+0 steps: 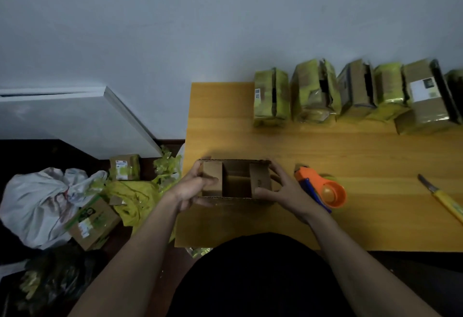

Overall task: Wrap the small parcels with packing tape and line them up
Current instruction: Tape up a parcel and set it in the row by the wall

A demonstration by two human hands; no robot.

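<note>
Brown cardboard box [236,181], flaps open

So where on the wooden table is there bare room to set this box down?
Bare wood lies between the open cardboard box and the row of yellow-taped parcels, and left of that row at the wooden table corner. Crowded: the back edge, and right of the box by the orange tape dispenser and yellow-handled knife.

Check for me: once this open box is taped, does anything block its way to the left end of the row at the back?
Nothing visible does. The open box, held by left hand and right hand, faces bare table up to the row's leftmost parcel. The tape dispenser sits off right.
</note>
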